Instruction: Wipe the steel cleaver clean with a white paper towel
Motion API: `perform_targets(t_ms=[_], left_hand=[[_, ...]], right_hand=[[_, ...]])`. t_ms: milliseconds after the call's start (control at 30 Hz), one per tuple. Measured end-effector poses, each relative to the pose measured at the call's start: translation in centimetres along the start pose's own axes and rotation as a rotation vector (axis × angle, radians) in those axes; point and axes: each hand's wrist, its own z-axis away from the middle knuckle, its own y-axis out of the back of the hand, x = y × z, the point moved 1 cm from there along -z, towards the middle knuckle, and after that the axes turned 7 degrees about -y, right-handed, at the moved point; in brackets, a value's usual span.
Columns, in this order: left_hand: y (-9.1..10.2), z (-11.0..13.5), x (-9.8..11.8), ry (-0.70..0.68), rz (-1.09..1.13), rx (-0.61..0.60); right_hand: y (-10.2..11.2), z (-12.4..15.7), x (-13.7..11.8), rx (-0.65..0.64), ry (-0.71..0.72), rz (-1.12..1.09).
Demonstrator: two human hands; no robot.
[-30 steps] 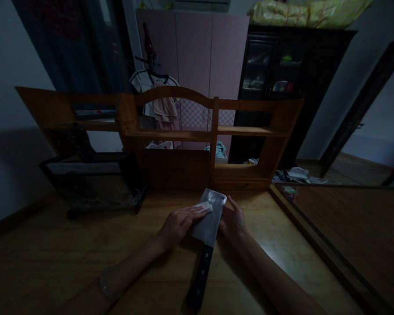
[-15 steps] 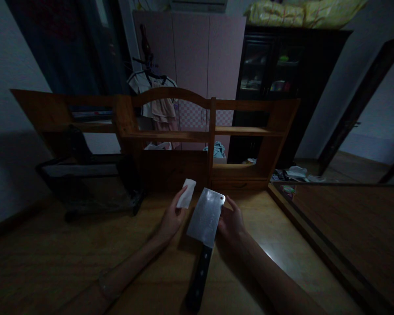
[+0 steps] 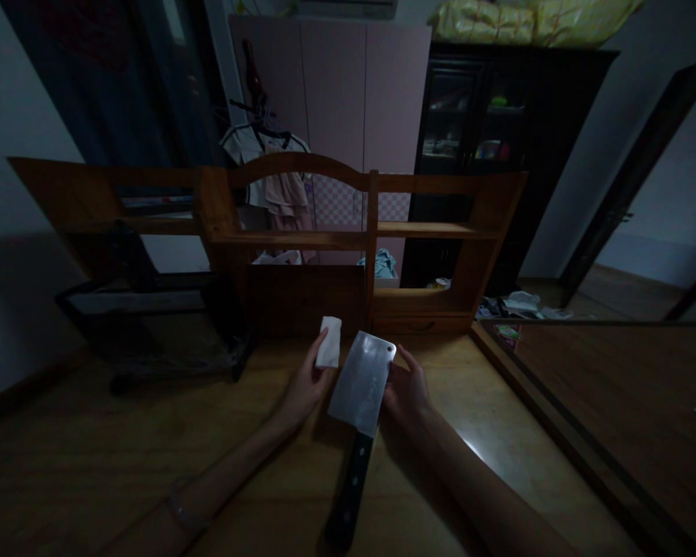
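Observation:
A cleaver (image 3: pixel 360 383) with a broad steel blade and a black riveted handle lies over the wooden desk (image 3: pixel 151 441), handle pointing toward me. My right hand (image 3: pixel 407 391) holds the blade's right edge, tilting it up. My left hand (image 3: pixel 302 393) is raised just left of the blade and pinches a small folded white tissue (image 3: pixel 328 341) between its fingers, clear of the steel.
A wooden shelf unit (image 3: pixel 301 232) stands along the back of the desk. A black stand (image 3: pixel 145 309) sits at the left. A second wooden surface (image 3: pixel 615 387) adjoins on the right. A pink wardrobe and a dark cabinet stand beyond.
A second ago my left hand pressed the tissue flat on the blade. It has lifted the tissue off to the left. The right hand keeps its hold on the blade.

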Motion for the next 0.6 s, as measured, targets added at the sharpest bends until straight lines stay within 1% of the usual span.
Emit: perform_targets(t_ms=[200,267,367,600], left_hand=[[0.41,-0.20,-0.15,0.017,-0.026,0.040],[0.49,-0.26,-0.25,0.021,-0.033,0.053],[0.39,-0.27,-0.46,0.023,-0.007,0.044],[0.16,-0.16,-0.79,0.033,0.023,0.034]], right_hand=[[-0.22,0.13,0.04,0.029,-0.010,-0.053],[-0.27,0.18,0.03,0.020,-0.018,-0.056],[-0.24,0.13,0.01,0.004,-0.021,-0.047],[-0.04,-0.17,0.03,0.025,-0.027,-0.058]])
